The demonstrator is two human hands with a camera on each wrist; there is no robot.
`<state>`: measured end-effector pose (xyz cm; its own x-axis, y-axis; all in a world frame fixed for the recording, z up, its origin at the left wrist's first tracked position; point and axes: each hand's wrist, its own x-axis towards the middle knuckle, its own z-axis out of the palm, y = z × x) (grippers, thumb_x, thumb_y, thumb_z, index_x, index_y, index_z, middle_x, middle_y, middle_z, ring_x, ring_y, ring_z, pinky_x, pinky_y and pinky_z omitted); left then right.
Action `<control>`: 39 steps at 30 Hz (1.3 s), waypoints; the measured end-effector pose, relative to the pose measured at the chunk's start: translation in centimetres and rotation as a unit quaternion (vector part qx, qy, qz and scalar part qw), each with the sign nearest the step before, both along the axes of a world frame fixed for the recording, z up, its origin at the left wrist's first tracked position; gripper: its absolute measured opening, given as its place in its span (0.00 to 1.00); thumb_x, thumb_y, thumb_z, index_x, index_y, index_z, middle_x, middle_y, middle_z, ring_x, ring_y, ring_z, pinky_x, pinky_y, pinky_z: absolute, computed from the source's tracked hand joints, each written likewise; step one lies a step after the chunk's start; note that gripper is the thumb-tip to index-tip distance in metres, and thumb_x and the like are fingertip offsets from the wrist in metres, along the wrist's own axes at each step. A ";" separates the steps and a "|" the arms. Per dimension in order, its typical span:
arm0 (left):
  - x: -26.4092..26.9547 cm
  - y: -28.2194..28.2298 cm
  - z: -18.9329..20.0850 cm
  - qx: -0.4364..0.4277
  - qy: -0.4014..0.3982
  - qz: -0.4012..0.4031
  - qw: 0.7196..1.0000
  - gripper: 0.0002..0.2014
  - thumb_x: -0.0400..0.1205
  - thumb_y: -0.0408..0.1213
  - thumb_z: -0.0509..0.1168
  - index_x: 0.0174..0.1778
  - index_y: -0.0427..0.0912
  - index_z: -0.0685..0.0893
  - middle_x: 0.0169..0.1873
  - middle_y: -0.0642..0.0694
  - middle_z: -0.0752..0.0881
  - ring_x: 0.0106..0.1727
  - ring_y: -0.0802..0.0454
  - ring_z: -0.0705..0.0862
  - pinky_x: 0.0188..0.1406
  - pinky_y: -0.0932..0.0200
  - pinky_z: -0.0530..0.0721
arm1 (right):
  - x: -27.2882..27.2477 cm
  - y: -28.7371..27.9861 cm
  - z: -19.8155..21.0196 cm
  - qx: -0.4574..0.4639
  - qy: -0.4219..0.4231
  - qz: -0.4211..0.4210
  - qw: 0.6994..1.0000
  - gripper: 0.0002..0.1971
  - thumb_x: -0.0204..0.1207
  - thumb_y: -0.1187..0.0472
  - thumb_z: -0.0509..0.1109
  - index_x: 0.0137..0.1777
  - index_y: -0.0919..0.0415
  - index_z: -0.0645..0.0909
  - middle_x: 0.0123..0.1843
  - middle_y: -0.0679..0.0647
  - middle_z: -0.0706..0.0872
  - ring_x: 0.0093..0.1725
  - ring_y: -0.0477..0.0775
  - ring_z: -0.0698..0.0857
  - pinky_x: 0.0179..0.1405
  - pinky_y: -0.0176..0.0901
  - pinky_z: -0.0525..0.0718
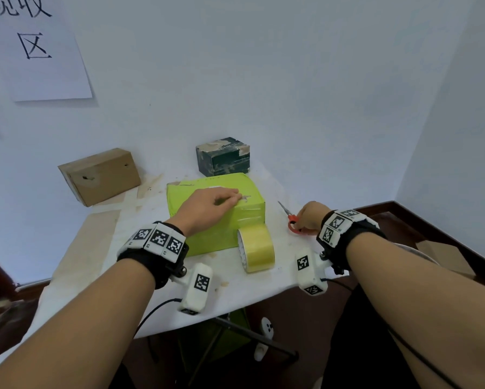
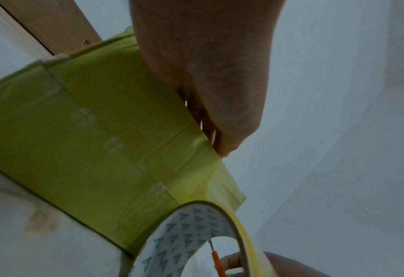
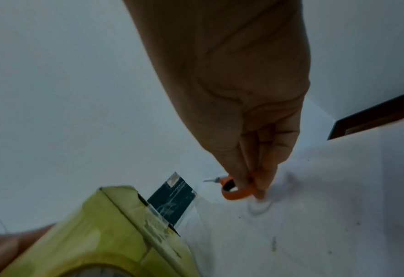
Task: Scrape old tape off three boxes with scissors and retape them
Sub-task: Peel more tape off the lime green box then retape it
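A lime-green box (image 1: pixel 205 242) lies in the middle of the white table (image 1: pixel 230 290), with torn tape residue on its top. My left hand (image 1: pixel 231 199) rests on that top and its fingertips pinch a scrap of old tape (image 1: pixel 245 197). To the right, orange-handled scissors (image 1: pixel 287 213) lie flat on the table, blades pointing away. My right hand (image 1: pixel 299 224) grips their handle loop (image 3: pixel 234 195), fingers curled round it. A yellowish tape roll (image 1: pixel 256 247) stands on edge against the green box's near right corner. A brown cardboard box (image 1: pixel 101 175) and a dark green box (image 1: pixel 223 155) stand behind.
The table is pushed against a white wall, with a paper sign (image 1: pixel 39 51) at the upper left. Its front edge runs just beyond my wrists. Another wall closes in on the right. More cardboard (image 1: pixel 443 254) lies on the floor to the right.
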<state>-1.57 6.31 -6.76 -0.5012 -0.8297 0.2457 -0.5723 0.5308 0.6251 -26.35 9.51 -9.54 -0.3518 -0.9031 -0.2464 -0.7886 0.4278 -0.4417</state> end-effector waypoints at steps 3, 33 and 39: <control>0.2 0.1 0.1 0.001 -0.005 -0.011 1.000 0.14 0.85 0.40 0.62 0.64 0.55 0.85 0.68 0.61 0.81 0.69 0.62 0.77 0.72 0.61 0.72 | -0.4 0.0 0.3 -0.083 -0.160 -0.060 0.982 0.05 0.75 0.67 0.72 0.42 0.62 0.78 0.38 0.57 0.83 0.32 0.52 0.82 0.38 0.40 0.84; 3.1 -3.8 2.8 0.220 0.218 0.005 0.951 0.09 0.83 0.27 0.63 0.57 0.37 0.86 0.48 0.46 0.89 0.38 0.61 0.88 0.39 0.71 0.84 | 6.2 -2.6 3.0 -0.297 -0.154 0.128 0.934 0.11 0.82 0.49 0.61 0.61 0.48 0.76 0.46 0.43 0.92 0.55 0.49 0.85 0.58 0.50 0.80; 2.3 -1.6 0.8 0.337 0.068 0.051 0.938 0.11 0.87 0.35 0.59 0.57 0.36 0.85 0.48 0.43 0.88 0.39 0.55 0.86 0.43 0.65 0.87 | 6.8 -1.9 2.9 -0.316 -0.128 0.122 0.932 0.11 0.82 0.50 0.62 0.62 0.49 0.75 0.44 0.46 0.92 0.53 0.51 0.84 0.53 0.47 0.79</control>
<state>0.76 4.68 -5.94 -0.4126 -0.8612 -0.2969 -0.4897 -0.0651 0.8694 -19.51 7.61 -6.69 -0.1192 -0.9418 0.3144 -0.6630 -0.1602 -0.7313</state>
